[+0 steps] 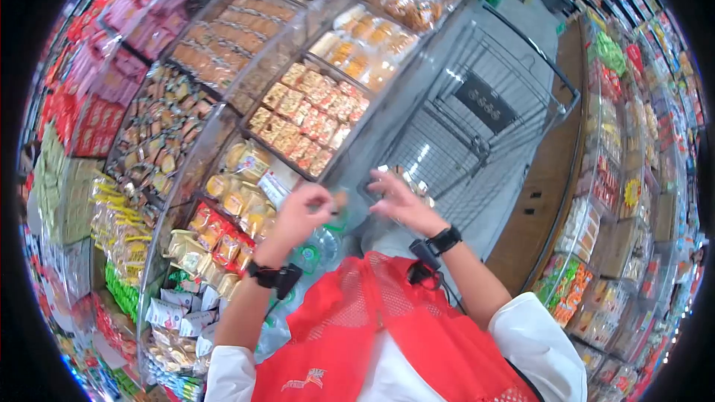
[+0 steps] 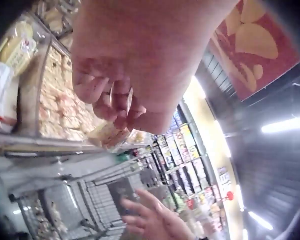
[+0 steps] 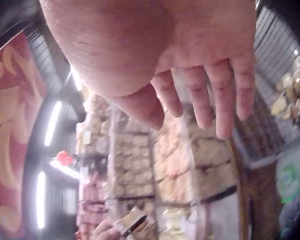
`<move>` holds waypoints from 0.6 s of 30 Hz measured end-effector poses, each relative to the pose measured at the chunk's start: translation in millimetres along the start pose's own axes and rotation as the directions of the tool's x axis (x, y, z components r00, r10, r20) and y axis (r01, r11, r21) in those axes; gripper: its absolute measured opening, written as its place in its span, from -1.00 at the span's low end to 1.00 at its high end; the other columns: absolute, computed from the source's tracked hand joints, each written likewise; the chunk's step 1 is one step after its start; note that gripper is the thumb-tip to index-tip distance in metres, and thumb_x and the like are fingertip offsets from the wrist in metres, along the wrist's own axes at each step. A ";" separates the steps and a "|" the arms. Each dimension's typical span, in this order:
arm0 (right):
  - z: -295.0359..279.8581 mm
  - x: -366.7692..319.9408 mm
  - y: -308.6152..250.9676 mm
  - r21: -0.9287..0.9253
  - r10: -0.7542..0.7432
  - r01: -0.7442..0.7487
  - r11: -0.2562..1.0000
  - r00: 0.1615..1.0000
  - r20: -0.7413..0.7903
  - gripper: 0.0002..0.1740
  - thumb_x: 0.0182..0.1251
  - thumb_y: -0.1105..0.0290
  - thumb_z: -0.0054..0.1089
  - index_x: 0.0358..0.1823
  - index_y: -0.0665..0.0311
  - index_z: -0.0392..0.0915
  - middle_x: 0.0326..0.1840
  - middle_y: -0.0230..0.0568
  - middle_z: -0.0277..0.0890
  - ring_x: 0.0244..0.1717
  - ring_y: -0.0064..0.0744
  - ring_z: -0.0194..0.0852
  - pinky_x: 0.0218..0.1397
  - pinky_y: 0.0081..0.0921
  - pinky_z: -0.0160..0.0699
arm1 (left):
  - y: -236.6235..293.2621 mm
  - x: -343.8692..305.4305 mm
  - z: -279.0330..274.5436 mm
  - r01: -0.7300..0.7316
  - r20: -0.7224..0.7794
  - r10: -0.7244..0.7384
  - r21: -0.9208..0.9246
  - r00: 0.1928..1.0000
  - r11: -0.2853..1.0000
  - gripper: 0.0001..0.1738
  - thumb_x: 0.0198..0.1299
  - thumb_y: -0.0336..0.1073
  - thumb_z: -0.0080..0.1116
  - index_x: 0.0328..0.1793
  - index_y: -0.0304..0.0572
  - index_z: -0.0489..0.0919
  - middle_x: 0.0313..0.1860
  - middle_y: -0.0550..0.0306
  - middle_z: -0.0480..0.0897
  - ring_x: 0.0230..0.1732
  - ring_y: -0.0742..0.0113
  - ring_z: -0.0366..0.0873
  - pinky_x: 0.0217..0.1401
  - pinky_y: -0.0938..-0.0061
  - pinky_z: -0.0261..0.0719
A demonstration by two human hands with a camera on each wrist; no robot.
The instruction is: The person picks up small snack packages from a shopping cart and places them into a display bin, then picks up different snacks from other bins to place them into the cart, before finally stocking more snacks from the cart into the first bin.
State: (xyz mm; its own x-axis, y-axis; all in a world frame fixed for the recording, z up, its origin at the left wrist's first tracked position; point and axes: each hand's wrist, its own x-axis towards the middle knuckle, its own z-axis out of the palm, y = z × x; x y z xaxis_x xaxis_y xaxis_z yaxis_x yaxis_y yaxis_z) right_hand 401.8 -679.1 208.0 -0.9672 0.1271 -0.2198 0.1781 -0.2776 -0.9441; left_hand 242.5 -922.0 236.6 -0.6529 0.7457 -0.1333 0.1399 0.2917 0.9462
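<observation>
The left hand (image 1: 304, 214) is raised in front of the red vest, fingers curled, pinching a small packet (image 1: 340, 201). Seen from the left wrist, the curled fingers of the left hand (image 2: 122, 95) have the pale, reddish packet (image 2: 110, 136) at their tips. From the right wrist, the left hand (image 3: 106, 231) appears low in view with the packet (image 3: 131, 220), which shows a dark strip. The right hand (image 1: 406, 205) is apart from it, fingers spread and holding nothing; its fingers hang extended in the right wrist view (image 3: 212, 95).
A shopping cart (image 1: 484, 104) with some goods inside stands ahead to the right, beside a brown wooden ledge (image 1: 547, 171). Bins of wrapped snacks (image 1: 309, 115) line the left, divided by clear panels. Packed shelves (image 1: 618, 201) run along the right. Clear green-labelled bottles (image 1: 309, 253) are beneath the left hand.
</observation>
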 end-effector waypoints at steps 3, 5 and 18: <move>19.6 17.7 19.6 -0.083 0.070 -0.058 0.995 0.987 0.144 -0.55 0.58 0.23 0.31 0.36 0.27 0.52 0.10 -0.30 0.72 0.04 -0.52 0.69 -0.04 -0.49 0.71 | 3.1 -5.4 24.1 0.120 0.097 -0.105 -0.175 0.990 0.977 -0.86 0.38 -0.44 0.29 0.01 -0.29 0.66 -0.13 0.22 0.71 -0.04 0.47 0.66 0.10 0.44 0.65; 3.3 16.0 32.1 -0.097 0.135 -0.127 0.987 0.987 0.085 -0.59 0.56 0.26 0.35 0.28 0.31 0.57 0.04 -0.28 0.75 -0.01 -0.50 0.73 -0.03 -0.50 0.72 | -0.2 -9.8 23.1 0.117 0.108 -0.101 -0.151 0.989 0.982 -0.82 0.47 -0.41 0.24 0.13 -0.27 0.65 -0.03 0.21 0.72 0.03 0.46 0.66 0.18 0.46 0.64; -295.5 -28.1 380.3 -0.966 0.693 -0.217 -0.138 0.676 -0.251 -0.52 0.32 -0.06 0.40 0.01 0.19 0.78 -0.02 -0.12 0.82 -0.03 -0.13 0.82 0.03 -0.18 0.72 | -89.2 -178.7 -107.8 0.485 -0.549 -0.542 -0.262 0.636 0.834 -0.79 0.47 -0.39 0.17 0.15 -0.23 0.62 -0.02 0.17 0.75 -0.04 0.39 0.74 -0.09 0.49 0.68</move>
State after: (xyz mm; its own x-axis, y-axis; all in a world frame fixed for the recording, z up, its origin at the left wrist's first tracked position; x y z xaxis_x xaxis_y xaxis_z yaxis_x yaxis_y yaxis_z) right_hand 550.2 -506.8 -217.5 -0.4847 0.1320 -0.8646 0.3603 0.9309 -0.0599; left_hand 266.4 -1145.8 207.8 -0.8998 -0.0127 -0.4362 -0.3951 0.4479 0.8021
